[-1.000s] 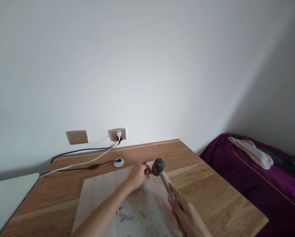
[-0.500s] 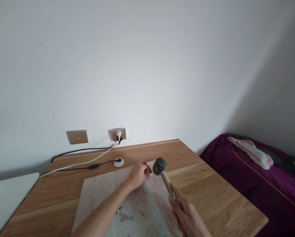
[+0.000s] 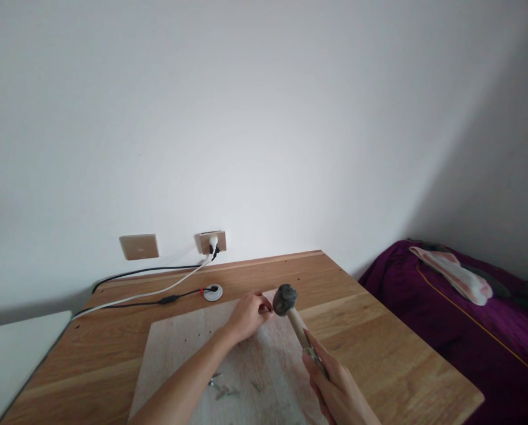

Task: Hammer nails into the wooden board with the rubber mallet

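My right hand is wrapped round the pale wooden handle of a mallet with a dark, rounded head. That head hovers just right of my left hand, close to its fingertips. My left fingers are pinched together near the far edge of a pale wooden board; whatever is between them is too small to make out. Several small metal pieces that look like nails or screws lie loose on the board, right of my left forearm. A few small dark dots mark the board left of that forearm.
The board lies on a wooden table against a white wall. Black and white cables run across the table's back left to a wall socket and a round grommet. A white panel stands left; purple bedding lies right.
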`<act>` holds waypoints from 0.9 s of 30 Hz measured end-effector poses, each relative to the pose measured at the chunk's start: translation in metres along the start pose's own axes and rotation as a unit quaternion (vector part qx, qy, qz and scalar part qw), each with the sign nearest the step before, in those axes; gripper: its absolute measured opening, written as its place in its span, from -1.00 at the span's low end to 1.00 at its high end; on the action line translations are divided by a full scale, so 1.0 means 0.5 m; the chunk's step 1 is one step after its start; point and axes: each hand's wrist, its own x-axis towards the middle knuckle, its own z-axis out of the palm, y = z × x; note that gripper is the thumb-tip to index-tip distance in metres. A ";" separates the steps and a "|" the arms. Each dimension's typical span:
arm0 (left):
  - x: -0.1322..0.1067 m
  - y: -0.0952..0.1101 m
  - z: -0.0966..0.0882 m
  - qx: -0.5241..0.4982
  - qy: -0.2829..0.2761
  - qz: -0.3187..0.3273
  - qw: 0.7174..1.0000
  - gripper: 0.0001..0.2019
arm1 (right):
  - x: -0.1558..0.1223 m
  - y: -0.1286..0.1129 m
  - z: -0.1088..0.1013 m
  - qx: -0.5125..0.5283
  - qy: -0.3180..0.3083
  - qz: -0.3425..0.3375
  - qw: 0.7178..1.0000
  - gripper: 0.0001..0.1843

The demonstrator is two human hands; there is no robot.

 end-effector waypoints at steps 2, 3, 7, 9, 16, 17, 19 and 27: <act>-0.002 0.004 -0.003 0.003 0.004 -0.007 1.000 -0.87 | 0.001 0.002 -0.001 0.003 -0.008 -0.005 1.000 -0.02; -0.002 0.006 -0.004 0.006 0.008 -0.010 1.000 -0.87 | 0.001 0.004 -0.002 0.007 -0.010 -0.007 1.000 -0.01; -0.001 0.009 -0.004 0.012 0.014 -0.017 1.000 -0.90 | 0.002 0.006 -0.001 0.025 0.001 -0.012 1.000 -0.03; 0.002 0.006 -0.002 0.010 0.012 -0.017 1.000 -0.91 | 0.002 0.006 -0.002 0.018 -0.007 -0.006 1.000 -0.04; 0.009 -0.005 0.005 0.006 0.003 -0.015 1.000 -0.90 | 0.000 0.007 -0.006 0.002 0.000 -0.018 1.000 -0.01; 0.009 -0.005 0.005 0.006 0.001 -0.013 1.000 -0.90 | -0.001 0.007 -0.007 -0.002 -0.004 -0.017 1.000 0.01; 0.009 -0.004 0.004 0.006 -0.003 -0.010 1.000 -0.89 | 0.000 0.005 -0.007 -0.015 -0.015 -0.011 1.000 0.07; 0.007 0.000 0.002 0.005 -0.005 0.001 1.000 -0.88 | -0.009 -0.017 -0.012 -0.025 -0.040 0.001 0.999 0.07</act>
